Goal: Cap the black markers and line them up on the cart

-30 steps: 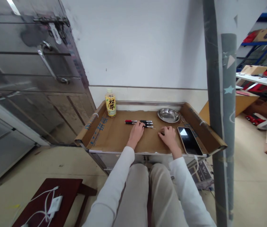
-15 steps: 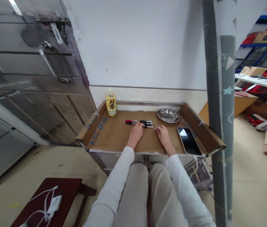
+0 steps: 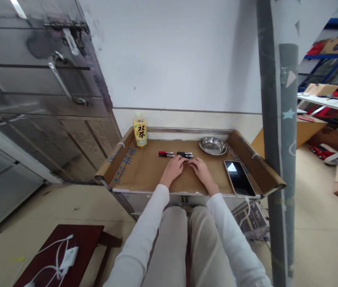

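Several pens lie in two groups on the cardboard-lined top. On the left are a red pen [image 3: 165, 152] and, just below it, a black pen [image 3: 164, 156]. Two more black pens [image 3: 184, 153] lie to the right, in front of my fingertips. My left hand [image 3: 172, 169] has its fingers pinched on one end of another pen, mostly hidden by the fingers. At the other end of that pen, my right hand [image 3: 201, 171] is closed too, its fingertips almost meeting those of the left.
A yellow drink bottle [image 3: 140, 130] stands at the back left. A round steel dish [image 3: 213, 146] sits at the back right, with a phone [image 3: 239, 177] on a cable in front. Raised cardboard sides [image 3: 118, 153] edge the top; a grey wrapped pole [image 3: 287, 159] rises at right.
My right hand has moved left to the pen at my left fingertips, closing the gap between the hands. My left hand has barely shifted.
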The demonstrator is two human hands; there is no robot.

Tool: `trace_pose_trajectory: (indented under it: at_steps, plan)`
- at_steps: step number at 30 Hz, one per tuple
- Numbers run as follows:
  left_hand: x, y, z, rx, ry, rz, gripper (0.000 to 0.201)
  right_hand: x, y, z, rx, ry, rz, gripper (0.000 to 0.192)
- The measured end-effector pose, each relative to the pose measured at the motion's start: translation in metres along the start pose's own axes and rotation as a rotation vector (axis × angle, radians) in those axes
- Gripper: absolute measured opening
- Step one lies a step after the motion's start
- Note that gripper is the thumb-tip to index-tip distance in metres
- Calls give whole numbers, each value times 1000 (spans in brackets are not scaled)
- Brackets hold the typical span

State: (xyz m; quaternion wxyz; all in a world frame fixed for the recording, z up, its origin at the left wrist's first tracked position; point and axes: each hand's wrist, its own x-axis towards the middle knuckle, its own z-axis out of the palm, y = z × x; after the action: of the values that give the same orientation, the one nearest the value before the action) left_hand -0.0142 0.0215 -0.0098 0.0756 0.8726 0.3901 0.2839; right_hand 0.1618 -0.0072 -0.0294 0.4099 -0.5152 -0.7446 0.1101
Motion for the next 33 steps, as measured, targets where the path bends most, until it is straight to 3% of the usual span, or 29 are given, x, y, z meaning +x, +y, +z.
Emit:
trace_pose_trajectory:
  at_steps: [8, 13, 19, 26, 33]
  plan:
    - [8, 4, 3, 84, -16, 39, 19, -19, 17, -8, -242, 159, 121, 24]
    - [11, 7, 8, 99, -37, 56, 12, -22, 21, -14, -192, 61, 109, 17]
    - [8, 4, 8, -143, 46, -92, 6, -4, 7, -10, -264, 9, 116, 16]
    - [6, -7, 3, -469, 260, -312, 15, 16, -18, 6, -448, -22, 140, 16]
    - [4, -9, 3, -592, 241, -378, 5, 11, -21, 15, -481, 45, 141, 19]
